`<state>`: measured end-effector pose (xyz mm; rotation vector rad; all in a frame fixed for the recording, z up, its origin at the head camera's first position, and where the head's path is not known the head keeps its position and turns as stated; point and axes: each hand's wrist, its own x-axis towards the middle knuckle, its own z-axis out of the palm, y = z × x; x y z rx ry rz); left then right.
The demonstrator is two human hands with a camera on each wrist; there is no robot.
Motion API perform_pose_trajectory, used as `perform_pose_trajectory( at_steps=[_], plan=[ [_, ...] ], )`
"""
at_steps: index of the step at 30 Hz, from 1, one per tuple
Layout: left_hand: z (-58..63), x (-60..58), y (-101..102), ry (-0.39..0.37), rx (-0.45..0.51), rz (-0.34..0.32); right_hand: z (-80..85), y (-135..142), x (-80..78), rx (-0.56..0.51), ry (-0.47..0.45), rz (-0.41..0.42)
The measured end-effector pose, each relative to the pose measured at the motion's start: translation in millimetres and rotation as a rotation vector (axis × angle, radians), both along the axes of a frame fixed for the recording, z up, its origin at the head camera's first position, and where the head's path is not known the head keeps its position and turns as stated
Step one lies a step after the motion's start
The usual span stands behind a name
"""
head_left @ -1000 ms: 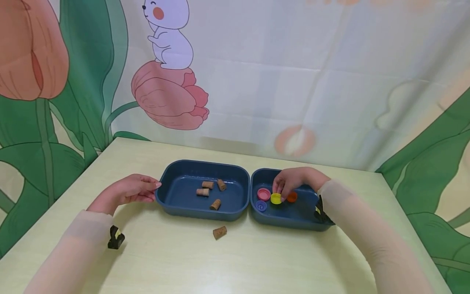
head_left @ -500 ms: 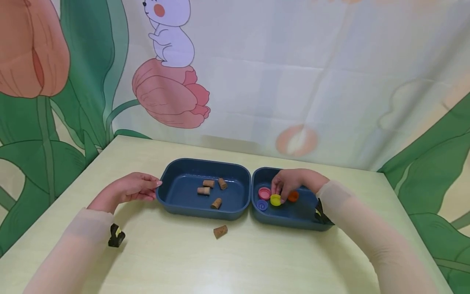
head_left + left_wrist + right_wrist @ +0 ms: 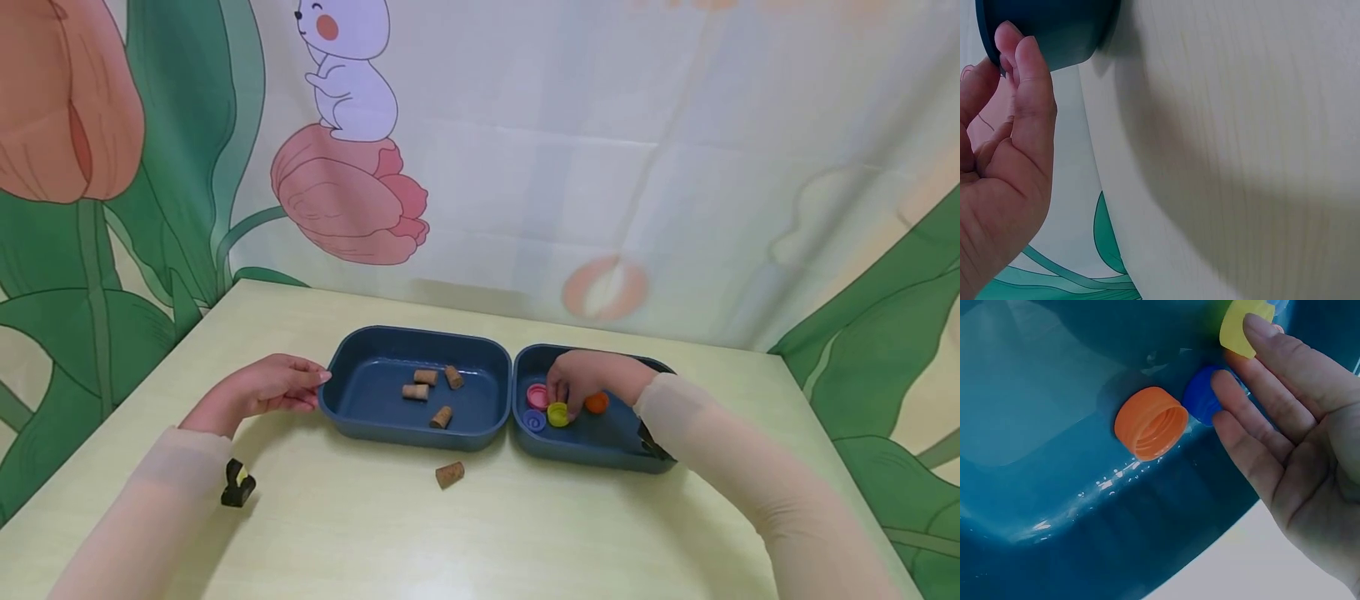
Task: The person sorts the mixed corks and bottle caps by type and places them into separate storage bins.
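Observation:
My left hand (image 3: 273, 386) pinches the left rim of the left blue tray (image 3: 420, 433) between thumb and fingers; the left wrist view shows this grip on the tray wall (image 3: 1054, 37). Inside the right blue tray (image 3: 592, 454), my right hand (image 3: 581, 379) pinches a yellow bottle cap (image 3: 558, 414) between thumb and fingertips. Close beside it lie a pink cap (image 3: 537, 397) and a purple cap (image 3: 534, 420). An orange cap (image 3: 1150, 424) rests on its side right of the hand, and a blue cap (image 3: 1204, 397), hidden in the head view, lies against it.
Several corks, one of them a cork (image 3: 441, 417) near the front wall, lie in the left tray. Another cork (image 3: 450, 475) sits on the table (image 3: 495, 542) in front. The trays stand side by side before a printed curtain (image 3: 525, 167).
My right hand has moved slightly left and toward me with the yellow cap, bringing it next to the purple cap. The left hand has stayed at the tray rim.

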<state>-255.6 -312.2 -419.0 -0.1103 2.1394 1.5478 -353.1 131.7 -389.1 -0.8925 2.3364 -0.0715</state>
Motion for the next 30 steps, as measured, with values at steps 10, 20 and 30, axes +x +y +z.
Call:
perform_pose_trajectory(
  at_steps=[10,20,30],
  plan=[
    [-3.3,0.7,-0.3,0.005,0.011,-0.015,-5.6,-3.4,-1.5,0.018,-0.008,-0.025],
    [-0.5,-0.3,0.3,-0.001,0.012,-0.002,-4.0,-0.3,-3.1,0.002,-0.033,-0.035],
    [-1.1,-0.1,0.3,0.007,-0.005,0.000,-0.7,4.0,-6.2,-0.025,-0.121,-0.041]
  ],
)
